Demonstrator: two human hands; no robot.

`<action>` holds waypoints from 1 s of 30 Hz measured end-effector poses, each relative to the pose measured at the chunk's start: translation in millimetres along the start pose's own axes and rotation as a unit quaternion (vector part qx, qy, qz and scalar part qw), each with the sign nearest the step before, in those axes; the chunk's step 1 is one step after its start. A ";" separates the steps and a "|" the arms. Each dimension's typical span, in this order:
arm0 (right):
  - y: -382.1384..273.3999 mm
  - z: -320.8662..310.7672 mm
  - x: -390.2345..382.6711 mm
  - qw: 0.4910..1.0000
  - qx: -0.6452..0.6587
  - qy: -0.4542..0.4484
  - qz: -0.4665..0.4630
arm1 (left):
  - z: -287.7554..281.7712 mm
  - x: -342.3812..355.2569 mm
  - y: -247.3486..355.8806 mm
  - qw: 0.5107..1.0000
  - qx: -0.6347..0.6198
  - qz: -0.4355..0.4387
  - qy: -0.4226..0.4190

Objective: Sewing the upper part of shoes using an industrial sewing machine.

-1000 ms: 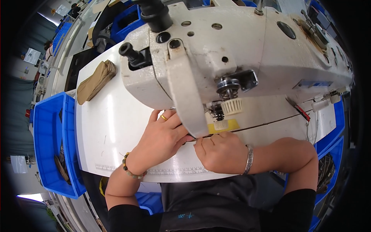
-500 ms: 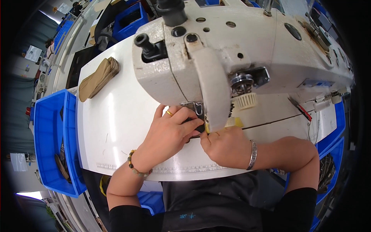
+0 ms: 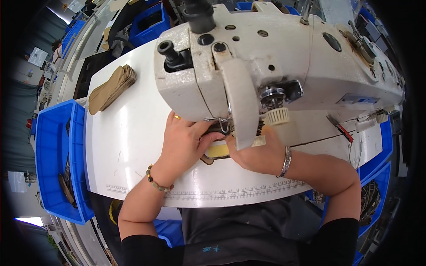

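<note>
A white sewing machine (image 3: 199, 84) stands over the white work table, its presser foot (image 3: 224, 126) low between my hands. Under and beside it lies a dark-edged piece of material (image 3: 207, 159) with a yellow patch (image 3: 218, 151); the machine and my fingers cover much of it. My left hand (image 3: 182, 141) is closed on the piece's left part, thumb and fingers beside the presser foot. My right hand (image 3: 259, 153) pinches the piece's edge just right of the left thumb, and its other fingers are partly behind the machine's white guard (image 3: 243, 97).
A stack of brown shaped pieces (image 3: 113, 88) lies at the table's left. Red-handled snippers (image 3: 341, 129) rest on the right. A printed ruler (image 3: 199, 193) runs along the front edge. Blue bins stand at the left (image 3: 57, 164) and right (image 3: 377, 195).
The piece has turned or shifted, so its yellow patch now shows between my hands. My left hand has moved slightly left and away; my right fingers reach further up behind the guard.
</note>
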State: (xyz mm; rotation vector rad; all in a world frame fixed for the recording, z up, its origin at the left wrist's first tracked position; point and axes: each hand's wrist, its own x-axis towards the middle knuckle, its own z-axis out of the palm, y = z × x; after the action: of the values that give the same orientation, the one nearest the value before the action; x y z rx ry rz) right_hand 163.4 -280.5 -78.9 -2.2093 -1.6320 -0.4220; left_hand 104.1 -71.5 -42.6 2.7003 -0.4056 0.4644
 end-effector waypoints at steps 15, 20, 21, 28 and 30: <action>15.3 3.3 8.3 0.961 0.172 0.150 0.157 | 10.7 -2.5 -7.2 0.973 -0.159 -0.080 0.150; 15.6 0.1 2.9 0.966 0.161 0.031 0.198 | 8.0 -6.6 1.3 0.986 -0.122 -0.007 0.112; 14.9 -0.8 2.1 0.951 0.178 -0.061 0.247 | 8.7 -6.6 3.5 0.988 -0.107 0.021 0.113; 11.2 3.5 9.0 0.981 0.117 0.041 0.152 | 9.4 -3.6 6.4 0.991 0.016 0.047 0.121; 11.8 9.0 8.4 0.973 0.160 0.093 0.138 | -0.9 -2.7 22.3 0.992 0.053 0.006 0.110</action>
State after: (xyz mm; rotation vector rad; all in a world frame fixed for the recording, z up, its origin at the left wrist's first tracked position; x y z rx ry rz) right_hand 177.3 -272.4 -84.5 -2.0408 -1.1804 -0.2581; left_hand 93.9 -90.5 -36.0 2.7087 -0.3447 0.7999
